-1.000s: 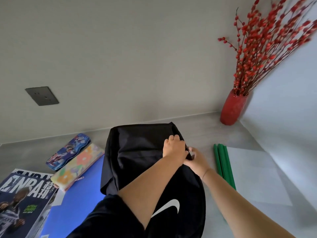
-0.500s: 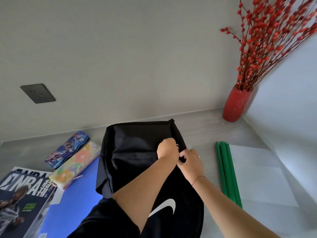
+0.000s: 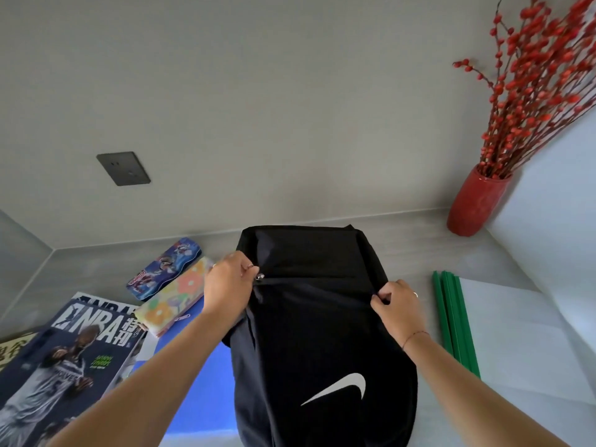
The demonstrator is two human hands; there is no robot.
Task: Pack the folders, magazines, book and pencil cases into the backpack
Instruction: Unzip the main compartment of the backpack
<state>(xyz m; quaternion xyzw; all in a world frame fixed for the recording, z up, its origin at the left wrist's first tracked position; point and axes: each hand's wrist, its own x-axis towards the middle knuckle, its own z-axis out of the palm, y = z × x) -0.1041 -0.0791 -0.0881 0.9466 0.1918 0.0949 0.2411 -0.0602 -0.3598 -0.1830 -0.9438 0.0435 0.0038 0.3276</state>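
Note:
A black backpack [image 3: 309, 317] with a white swoosh lies flat on the grey desk. My left hand [image 3: 230, 285] pinches the silver zipper pull [image 3: 259, 276] at the bag's left side. My right hand [image 3: 398, 304] grips the fabric at the bag's right edge. Left of the bag lie a blue cartoon pencil case [image 3: 164, 269] and a floral pencil case [image 3: 175, 300]. The NBA magazines [image 3: 61, 366] and a blue folder [image 3: 200, 388] lie at the near left. Clear folders with green spines [image 3: 454, 321] lie to the right.
A red vase [image 3: 477, 201] with red berry branches stands in the back right corner. A dark wall socket [image 3: 123, 168] sits on the wall at the left. A yellowish book edge [image 3: 13, 348] shows at the far left.
My left hand has travelled from the bag's right side across to its left side with the zipper pull. My right hand stayed on the right edge.

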